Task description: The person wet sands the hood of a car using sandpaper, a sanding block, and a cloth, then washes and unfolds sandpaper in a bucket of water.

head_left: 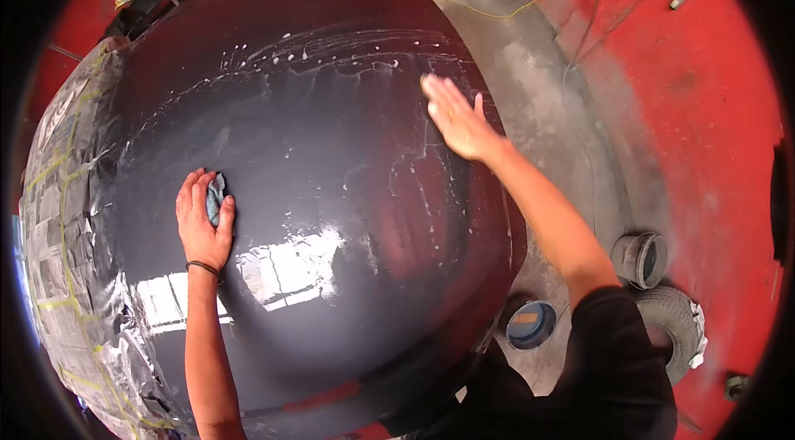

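A dark, glossy car hood (306, 150) spreads out in front of me, wet and streaked with whitish drips and suds. On its left part rests my left hand (203, 216), closed around a crumpled blue-grey cloth (216, 198) that shows between thumb and fingers. My right hand (457, 117) is at the hood's right side, palm down with fingers stretched out. Motion blurs it slightly, and whether it touches the surface I cannot tell. Nothing shows in its grip, though the underside of the palm is hidden.
Newspaper masking (62, 216) with yellow tape covers the area left of the hood. At right on the concrete floor stand a blue-rimmed bucket (531, 325), a grey container (640, 259) and a tire (672, 328). A yellow cable (530, 5) runs along the floor near the red wall (704, 109).
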`<state>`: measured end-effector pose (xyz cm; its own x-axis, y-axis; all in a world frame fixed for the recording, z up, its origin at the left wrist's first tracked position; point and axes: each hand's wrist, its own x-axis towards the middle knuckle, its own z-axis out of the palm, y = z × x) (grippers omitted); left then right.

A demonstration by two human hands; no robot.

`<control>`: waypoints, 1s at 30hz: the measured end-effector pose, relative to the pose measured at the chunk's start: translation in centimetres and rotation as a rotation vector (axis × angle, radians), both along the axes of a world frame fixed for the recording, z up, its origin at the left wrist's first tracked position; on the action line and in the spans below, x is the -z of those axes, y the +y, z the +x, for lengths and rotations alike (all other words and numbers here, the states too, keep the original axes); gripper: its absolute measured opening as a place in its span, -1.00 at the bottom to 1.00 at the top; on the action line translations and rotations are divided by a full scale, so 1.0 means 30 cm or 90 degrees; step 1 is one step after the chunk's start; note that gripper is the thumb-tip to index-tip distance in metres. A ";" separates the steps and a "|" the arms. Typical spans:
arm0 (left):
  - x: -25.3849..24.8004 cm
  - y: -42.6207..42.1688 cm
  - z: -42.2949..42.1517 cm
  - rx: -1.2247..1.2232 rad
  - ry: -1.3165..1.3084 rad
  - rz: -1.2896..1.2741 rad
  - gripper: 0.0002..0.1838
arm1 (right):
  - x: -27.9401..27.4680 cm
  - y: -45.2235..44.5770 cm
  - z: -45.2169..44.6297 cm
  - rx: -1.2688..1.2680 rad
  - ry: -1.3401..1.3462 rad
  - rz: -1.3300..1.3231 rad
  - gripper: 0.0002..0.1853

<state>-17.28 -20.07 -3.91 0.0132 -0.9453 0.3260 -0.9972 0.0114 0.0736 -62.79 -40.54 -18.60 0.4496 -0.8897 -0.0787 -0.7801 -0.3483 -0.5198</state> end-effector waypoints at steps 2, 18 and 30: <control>0.000 0.000 -0.006 -0.001 -0.003 -0.002 -0.49 | 0.024 -0.187 0.012 0.059 -0.027 0.046 -0.26; 0.025 -0.016 0.029 0.029 -0.019 -0.001 -0.51 | 0.106 -0.154 -0.082 0.080 -0.127 0.047 -0.24; 0.086 0.007 0.118 0.120 -0.027 -0.068 -0.49 | -0.050 1.258 0.010 0.335 -0.010 0.019 -0.31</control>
<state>-13.74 -19.86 -6.50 -0.1761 -0.8901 0.4205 -0.9790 0.2031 0.0199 -62.49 -2.80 -17.09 -0.0565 -0.9930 -0.1037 -0.8377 0.1037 -0.5361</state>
